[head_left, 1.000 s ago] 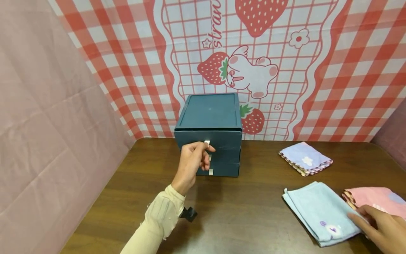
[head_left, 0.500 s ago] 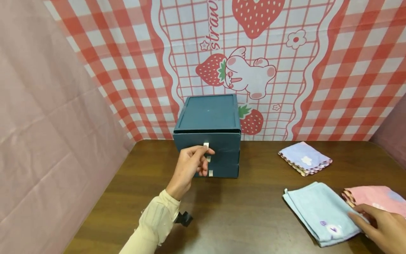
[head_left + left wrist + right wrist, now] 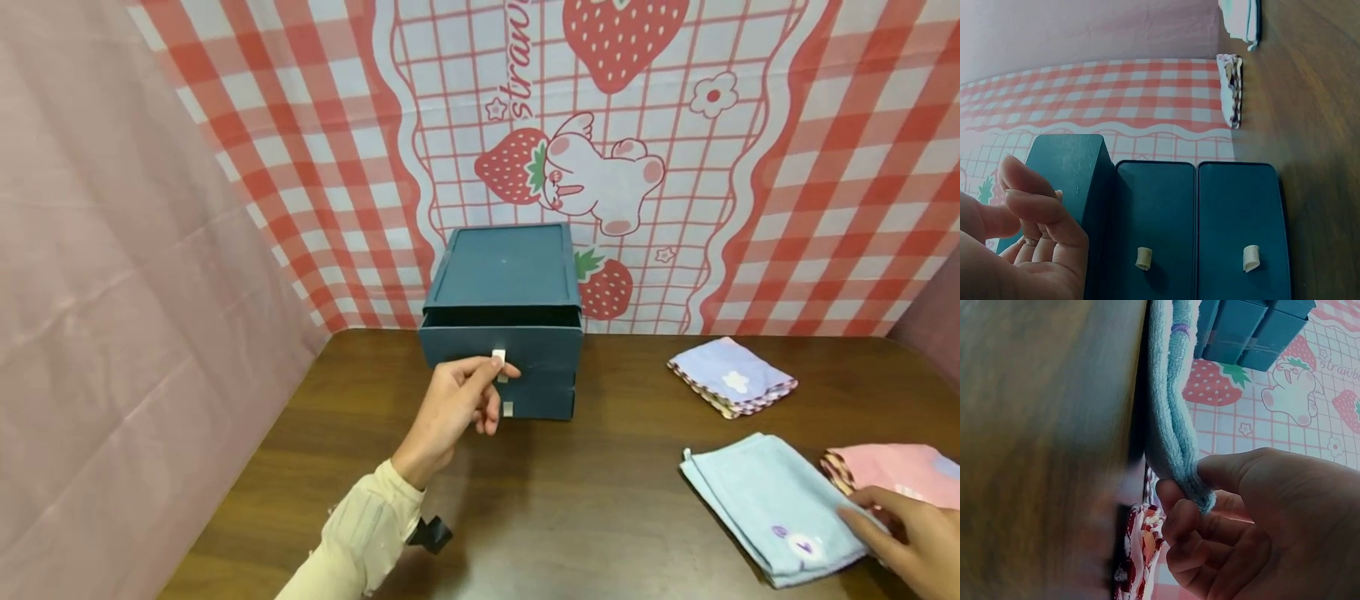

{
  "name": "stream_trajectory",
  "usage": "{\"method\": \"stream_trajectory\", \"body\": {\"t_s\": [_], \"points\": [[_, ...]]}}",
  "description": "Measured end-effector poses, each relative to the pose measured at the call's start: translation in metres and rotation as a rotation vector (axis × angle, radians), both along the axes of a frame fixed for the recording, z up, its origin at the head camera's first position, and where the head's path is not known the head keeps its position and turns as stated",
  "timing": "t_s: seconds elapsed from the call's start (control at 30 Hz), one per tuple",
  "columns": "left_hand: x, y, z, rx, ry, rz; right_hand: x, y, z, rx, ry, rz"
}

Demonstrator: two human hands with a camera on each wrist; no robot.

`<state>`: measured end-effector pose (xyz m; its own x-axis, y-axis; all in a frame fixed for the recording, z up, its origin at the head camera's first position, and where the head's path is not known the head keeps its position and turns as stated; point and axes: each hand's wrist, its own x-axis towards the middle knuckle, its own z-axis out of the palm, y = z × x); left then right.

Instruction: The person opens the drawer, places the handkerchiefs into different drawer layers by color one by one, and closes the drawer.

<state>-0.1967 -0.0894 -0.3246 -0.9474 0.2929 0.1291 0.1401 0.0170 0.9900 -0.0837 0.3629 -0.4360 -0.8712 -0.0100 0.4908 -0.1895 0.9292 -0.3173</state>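
We see the top drawer (image 3: 536, 343) coming out, with the left hand (image 3: 452, 406) on its pull tab (image 3: 498, 354).
In the head view, the dark gap under the roof of the teal cabinet (image 3: 507, 267) is wider than half a second ago, so we judge that the drawer is becoming reachable from above; the left hand pinches the tab, while the right hand (image 3: 917, 535) holds the near edge of the light blue cloth (image 3: 772, 500), which lies on the table (image 3: 592, 500) beside the pink cloth (image 3: 896, 467). In the left wrist view, the top drawer stands forward of the two lower drawers (image 3: 1154, 209), which remain pushed in; the contact with the tab is partly hidden there. In the right wrist view, thumb and fingers are clamped together on the cloth's folded corner.
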Motion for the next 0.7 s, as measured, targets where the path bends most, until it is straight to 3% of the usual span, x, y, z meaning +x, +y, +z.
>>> {"method": "stream_trajectory", "body": {"t_s": [0.23, 0.57, 0.7], "points": [[0.009, 0.001, -0.004, -0.018, 0.006, 0.0, 0.001, 0.002, -0.01, -0.045, 0.043, 0.044], [0.02, -0.002, -0.003, -0.029, 0.007, -0.006, -0.001, 0.002, -0.011, -0.051, 0.052, 0.044], [0.024, -0.002, -0.003, -0.017, 0.013, -0.019, 0.0, 0.002, -0.012, -0.053, 0.017, 0.021]]}}
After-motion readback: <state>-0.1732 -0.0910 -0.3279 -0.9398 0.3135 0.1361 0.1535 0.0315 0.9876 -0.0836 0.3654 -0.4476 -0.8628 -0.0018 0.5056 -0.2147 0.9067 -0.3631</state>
